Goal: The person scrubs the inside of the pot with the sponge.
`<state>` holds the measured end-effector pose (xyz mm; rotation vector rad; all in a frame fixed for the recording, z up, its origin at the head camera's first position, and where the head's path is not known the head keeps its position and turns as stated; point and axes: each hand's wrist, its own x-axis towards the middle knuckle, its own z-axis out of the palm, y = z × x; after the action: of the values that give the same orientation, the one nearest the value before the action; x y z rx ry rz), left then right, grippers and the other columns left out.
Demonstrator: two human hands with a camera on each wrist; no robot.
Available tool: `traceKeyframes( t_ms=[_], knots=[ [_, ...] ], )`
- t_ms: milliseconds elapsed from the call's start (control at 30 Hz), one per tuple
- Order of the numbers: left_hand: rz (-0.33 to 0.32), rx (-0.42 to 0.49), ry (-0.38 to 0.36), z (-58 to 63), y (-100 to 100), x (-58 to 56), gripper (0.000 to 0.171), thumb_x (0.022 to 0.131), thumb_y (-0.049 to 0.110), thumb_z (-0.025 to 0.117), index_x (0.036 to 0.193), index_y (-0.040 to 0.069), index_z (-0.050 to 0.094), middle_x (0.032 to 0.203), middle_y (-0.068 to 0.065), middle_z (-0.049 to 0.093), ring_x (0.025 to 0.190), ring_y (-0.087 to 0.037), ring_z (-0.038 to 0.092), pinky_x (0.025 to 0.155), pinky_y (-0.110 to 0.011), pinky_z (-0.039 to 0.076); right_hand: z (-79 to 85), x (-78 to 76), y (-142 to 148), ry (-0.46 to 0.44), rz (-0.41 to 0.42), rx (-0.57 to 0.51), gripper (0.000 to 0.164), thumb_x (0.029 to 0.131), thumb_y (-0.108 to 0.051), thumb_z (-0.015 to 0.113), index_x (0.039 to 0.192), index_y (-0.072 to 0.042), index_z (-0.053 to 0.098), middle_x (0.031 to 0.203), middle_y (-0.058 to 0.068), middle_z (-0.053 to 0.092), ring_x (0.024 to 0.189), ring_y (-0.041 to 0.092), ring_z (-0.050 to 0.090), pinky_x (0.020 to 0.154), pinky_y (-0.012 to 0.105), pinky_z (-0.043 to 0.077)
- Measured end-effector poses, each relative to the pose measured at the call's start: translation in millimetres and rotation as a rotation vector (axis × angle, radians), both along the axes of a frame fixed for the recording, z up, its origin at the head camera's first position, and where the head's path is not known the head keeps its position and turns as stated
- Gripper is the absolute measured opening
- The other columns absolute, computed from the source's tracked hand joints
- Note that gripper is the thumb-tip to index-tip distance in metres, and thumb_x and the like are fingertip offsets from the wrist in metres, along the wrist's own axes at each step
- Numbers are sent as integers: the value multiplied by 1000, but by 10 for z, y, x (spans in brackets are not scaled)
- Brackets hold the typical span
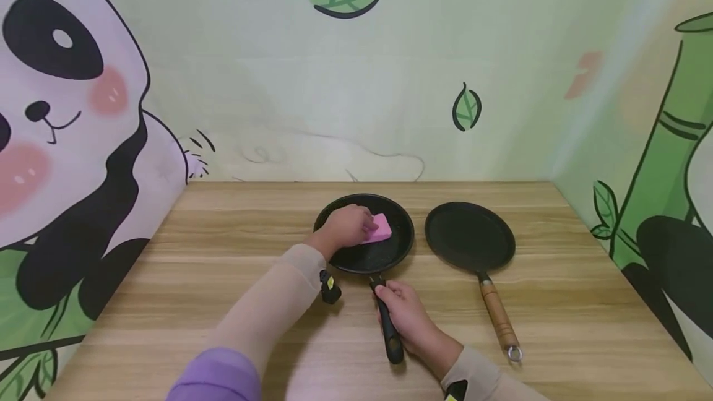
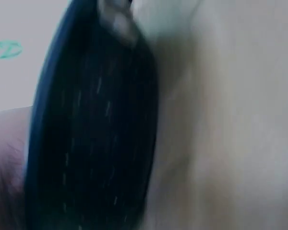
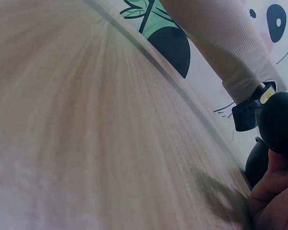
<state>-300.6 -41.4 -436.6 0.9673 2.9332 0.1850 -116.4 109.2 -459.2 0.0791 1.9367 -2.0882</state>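
Observation:
My left hand (image 1: pixel 348 226) holds a pink sponge (image 1: pixel 381 228), its fingers bent over the sponge's left part, against the inside of a black frying pan (image 1: pixel 379 260). The pan's black handle (image 1: pixel 392 334) points toward me. Around that handle, close to the pan, my right hand (image 1: pixel 411 314) is wrapped with the thumb on top. In the left wrist view the dark pan (image 2: pixel 96 120) looms large and blurred, the sponge not distinguishable. The right wrist view catches the rounded handle end (image 3: pixel 281 122) above my right hand (image 3: pixel 276 196).
To the right of the frying pan lies a flat black griddle pan (image 1: pixel 470 235), its wooden handle (image 1: pixel 498 316) with a metal ring angled toward me. The wood-grain table (image 1: pixel 223 234) meets a wall (image 1: pixel 250 79) printed with a panda, leaves and bamboo.

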Motion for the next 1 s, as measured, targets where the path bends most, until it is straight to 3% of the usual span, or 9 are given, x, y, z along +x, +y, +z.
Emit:
traceKeyframes(
  t_ms=[267, 400, 533, 633, 800, 1000],
  knots=[
    [-117, -31, -16, 54, 86, 316, 27, 91, 28, 72, 117, 25, 78, 110, 5, 69, 104, -14, 66, 88, -34, 54, -12, -1, 8, -44, 0, -24, 30, 106, -22, 47, 111, 7, 54, 65, 2, 50, 51, 13, 45, 48, 26, 40],
    [-144, -25, -10, 53, 11, 388, 27, 93, 27, 71, 119, 24, 78, 112, 4, 69, 106, -14, 65, 89, -35, 54, -21, 23, 13, -36, -10, -15, 32, 106, -23, 47, 112, 8, 54, 66, 2, 51, 52, 12, 45, 47, 25, 40],
    [-135, -44, 53, 15, -80, 320, 27, 95, 23, 68, 120, 22, 77, 113, 1, 69, 107, -17, 65, 90, -35, 55, -36, 46, -3, -10, -15, -17, 32, 104, -22, 49, 110, 9, 54, 65, 1, 51, 51, 12, 44, 47, 24, 39],
    [-53, -73, 91, -9, -126, 207, 27, 96, 19, 67, 122, 20, 76, 114, -2, 69, 106, -20, 64, 92, -35, 54, -48, 65, -19, 6, -6, -24, 30, 104, -21, 49, 108, 8, 54, 64, 1, 50, 50, 12, 44, 47, 24, 39],
    [87, -75, 63, -39, -142, 55, 28, 98, 16, 63, 123, 16, 75, 110, -6, 68, 98, -22, 60, 92, -36, 52, -57, 80, -40, 1, 15, -33, 29, 105, -23, 49, 108, 6, 53, 65, 2, 51, 51, 13, 44, 48, 25, 40],
    [118, -41, 12, -44, -84, 4, 29, 96, 15, 62, 121, 15, 76, 111, -8, 70, 101, -25, 61, 94, -38, 50, -56, 61, -15, -16, 9, -47, 30, 105, -23, 49, 108, 7, 54, 64, 2, 50, 49, 12, 44, 46, 25, 40]
  ],
)
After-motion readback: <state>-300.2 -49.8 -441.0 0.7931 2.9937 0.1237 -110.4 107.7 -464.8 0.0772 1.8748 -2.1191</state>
